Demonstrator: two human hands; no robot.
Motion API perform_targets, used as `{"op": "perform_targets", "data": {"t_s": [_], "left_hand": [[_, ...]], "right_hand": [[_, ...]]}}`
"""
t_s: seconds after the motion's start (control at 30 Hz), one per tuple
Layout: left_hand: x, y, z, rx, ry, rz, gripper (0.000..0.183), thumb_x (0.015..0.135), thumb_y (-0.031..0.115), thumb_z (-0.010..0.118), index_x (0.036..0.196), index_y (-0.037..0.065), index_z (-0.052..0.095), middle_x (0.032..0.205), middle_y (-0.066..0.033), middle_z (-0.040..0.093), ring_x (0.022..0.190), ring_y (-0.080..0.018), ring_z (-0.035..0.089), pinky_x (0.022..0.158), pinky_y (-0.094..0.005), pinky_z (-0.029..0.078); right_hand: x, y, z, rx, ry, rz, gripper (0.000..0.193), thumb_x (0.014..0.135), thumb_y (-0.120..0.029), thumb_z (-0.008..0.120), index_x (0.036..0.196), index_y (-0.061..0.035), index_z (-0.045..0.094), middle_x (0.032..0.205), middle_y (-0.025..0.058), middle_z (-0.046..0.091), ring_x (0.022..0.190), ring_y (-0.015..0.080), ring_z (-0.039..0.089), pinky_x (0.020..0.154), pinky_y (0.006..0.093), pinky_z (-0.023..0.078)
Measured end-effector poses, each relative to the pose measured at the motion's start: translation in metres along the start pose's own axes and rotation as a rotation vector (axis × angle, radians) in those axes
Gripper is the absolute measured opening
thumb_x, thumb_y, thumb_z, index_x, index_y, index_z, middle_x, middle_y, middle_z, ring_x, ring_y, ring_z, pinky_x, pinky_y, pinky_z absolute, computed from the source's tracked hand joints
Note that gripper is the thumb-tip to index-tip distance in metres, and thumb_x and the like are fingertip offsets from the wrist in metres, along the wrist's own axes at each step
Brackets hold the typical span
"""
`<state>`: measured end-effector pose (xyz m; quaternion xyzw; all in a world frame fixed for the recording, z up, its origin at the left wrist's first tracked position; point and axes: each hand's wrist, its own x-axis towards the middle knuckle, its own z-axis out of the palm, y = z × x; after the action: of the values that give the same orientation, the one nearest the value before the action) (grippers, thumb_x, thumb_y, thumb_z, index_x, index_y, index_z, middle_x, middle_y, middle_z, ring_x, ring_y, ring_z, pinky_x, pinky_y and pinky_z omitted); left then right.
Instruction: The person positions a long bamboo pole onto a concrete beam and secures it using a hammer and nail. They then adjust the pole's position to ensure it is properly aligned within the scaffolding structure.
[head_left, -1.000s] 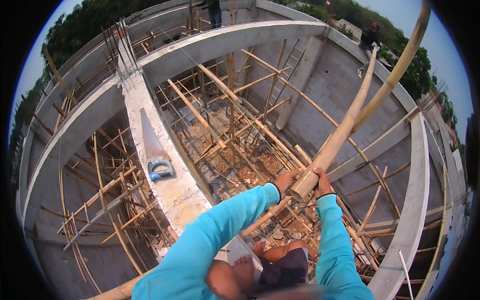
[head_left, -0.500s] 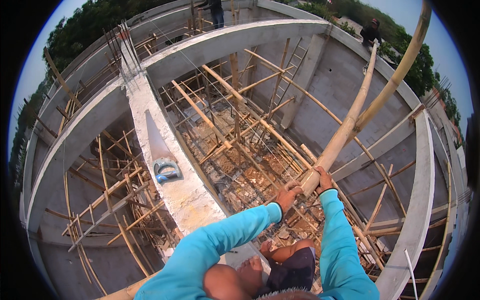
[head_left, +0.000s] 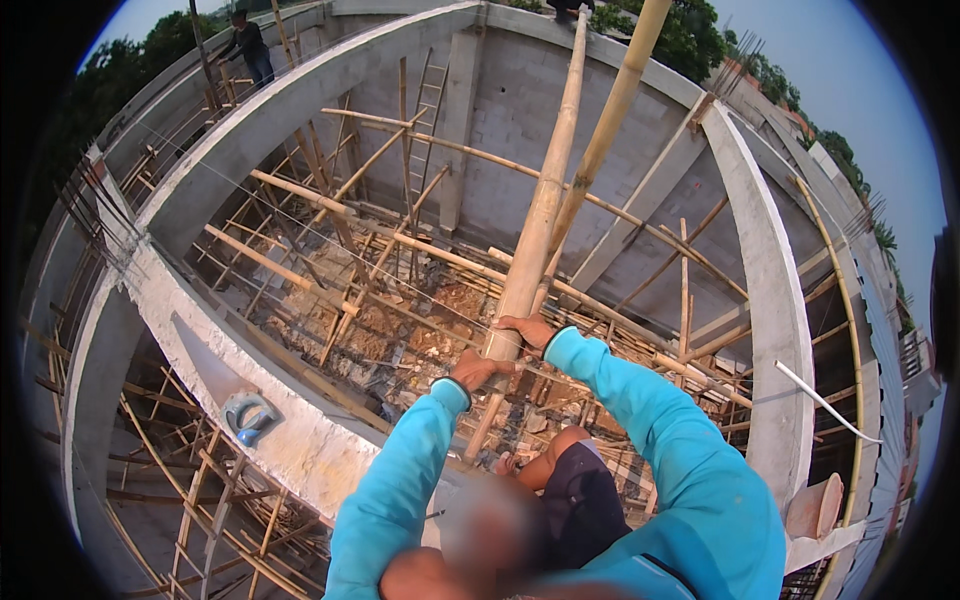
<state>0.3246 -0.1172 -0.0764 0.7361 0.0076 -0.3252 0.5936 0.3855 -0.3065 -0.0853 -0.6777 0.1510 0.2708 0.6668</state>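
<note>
My left hand (head_left: pixel 478 369) grips the near end of a thick bamboo pole (head_left: pixel 537 225) from its left underside. My right hand (head_left: pixel 530 332) is closed on the same end, over its right side. The pole slopes away from me to the far wall's top, where a person (head_left: pixel 570 8), mostly cut off by the picture's edge, is beside its far end. A second bamboo pole (head_left: pixel 612 110) crosses behind it and rises steeply. A handsaw (head_left: pixel 252 418) with a grey and blue handle lies on the pale concrete beam to my left, away from both hands.
Below is a deep pit with rubble (head_left: pixel 420 335) and bamboo scaffolding (head_left: pixel 280 258). Concrete beams (head_left: pixel 760 250) frame it. A ladder (head_left: pixel 428 110) leans at the far wall, and a white pipe (head_left: pixel 825 402) juts out at right. Another person (head_left: pixel 250 48) stands far left.
My view has turned to the right, so the saw and beam sit further left. Both hands stay on the bamboo pole, which now points more nearly straight ahead.
</note>
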Motion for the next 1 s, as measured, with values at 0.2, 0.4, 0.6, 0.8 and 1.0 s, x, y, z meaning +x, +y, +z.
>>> {"op": "perform_targets", "data": {"t_s": [0.2,0.4,0.6,0.8,1.0], "left_hand": [[-0.038,-0.023,0.005,0.075,0.057,0.046,0.051,0.062,0.017,0.085,0.104,-0.007,0.069,0.096,-0.0185,0.074,0.086,-0.0285,0.071,0.079,-0.0375,0.057],[-0.134,-0.041,0.000,0.037,0.111,0.048,0.054,0.063,0.018,0.087,0.107,-0.006,0.068,0.093,-0.0158,0.075,0.083,-0.0257,0.071,0.079,-0.0357,0.057],[-0.205,-0.075,0.019,-0.040,0.121,0.025,0.070,0.063,0.022,0.090,0.120,-0.004,0.061,0.101,-0.0147,0.073,0.088,-0.0251,0.070,0.083,-0.0351,0.056],[-0.255,-0.071,0.014,0.315,0.285,-0.185,0.077,0.061,0.026,0.091,0.123,-0.004,0.056,0.107,-0.0217,0.072,0.097,-0.0321,0.072,0.087,-0.0403,0.057],[-0.282,-0.091,0.037,0.340,0.333,-0.294,0.085,0.060,0.031,0.089,0.130,-0.003,0.053,0.107,-0.0249,0.072,0.100,-0.0406,0.071,0.090,-0.0448,0.056]], "right_hand": [[-0.057,-0.006,0.015,-0.218,-0.150,0.082,0.073,0.080,-0.055,0.082,0.123,0.0007,0.065,0.103,0.0191,0.073,0.094,0.0333,0.073,0.080,0.0452,0.061],[-0.056,-0.086,-0.033,-1.195,0.384,-0.528,0.062,0.083,-0.046,0.078,0.124,-0.0009,0.065,0.101,0.0209,0.070,0.096,0.0407,0.068,0.086,0.0508,0.054],[-0.014,-0.058,-0.070,-0.893,0.711,-0.698,0.087,0.090,-0.045,0.076,0.154,-0.0027,0.036,0.150,0.0252,0.044,0.135,0.0427,0.048,0.116,0.0532,0.041],[0.007,0.019,0.004,0.294,0.076,-0.180,0.121,0.076,-0.065,0.081,0.161,-0.0035,0.020,0.154,0.0299,0.038,0.134,0.0429,0.048,0.110,0.0570,0.044],[-0.008,0.026,0.080,0.741,-0.090,-0.136,0.089,0.078,-0.061,0.080,0.142,-0.0073,0.048,0.127,0.0182,0.061,0.107,0.0317,0.064,0.092,0.0509,0.054]]}}
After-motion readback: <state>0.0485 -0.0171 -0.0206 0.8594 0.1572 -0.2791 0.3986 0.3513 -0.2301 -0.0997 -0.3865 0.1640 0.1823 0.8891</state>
